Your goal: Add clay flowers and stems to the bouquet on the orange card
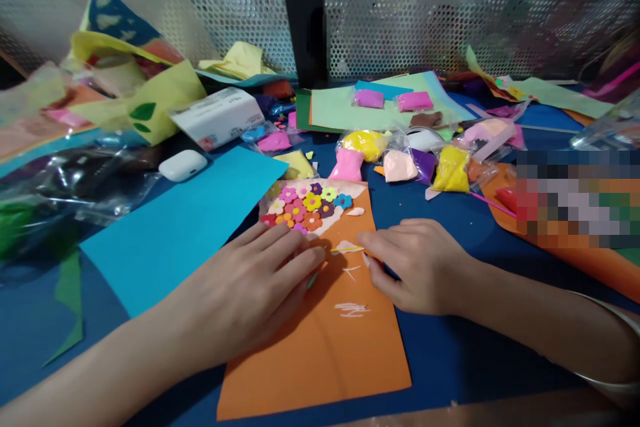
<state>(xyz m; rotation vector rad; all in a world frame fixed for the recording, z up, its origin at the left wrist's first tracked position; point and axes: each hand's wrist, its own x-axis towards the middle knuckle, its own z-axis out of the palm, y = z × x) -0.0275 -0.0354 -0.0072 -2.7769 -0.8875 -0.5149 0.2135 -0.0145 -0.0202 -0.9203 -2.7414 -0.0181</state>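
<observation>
An orange paper sheet [320, 347] lies on the blue table in front of me. Near its top sits a cluster of small clay flowers [307, 205] in pink, yellow, purple, blue and orange on a pale clay patch. My left hand [250, 290] lies flat on the sheet just below the flowers, fingers stretched out. My right hand [415, 263] rests on the sheet's right edge with its fingers curled, pinching a thin yellow clay strip [346, 249] against the paper. Thin white clay strands [351, 308] stick lower on the sheet.
A cyan paper sheet [185, 223] lies to the left, with a white earbud case [183, 165] behind it. Several bagged clay lumps [400, 163] sit behind the orange sheet. A black phone [306, 37] stands against the perforated back wall. Paper scraps and plastic bags crowd the left.
</observation>
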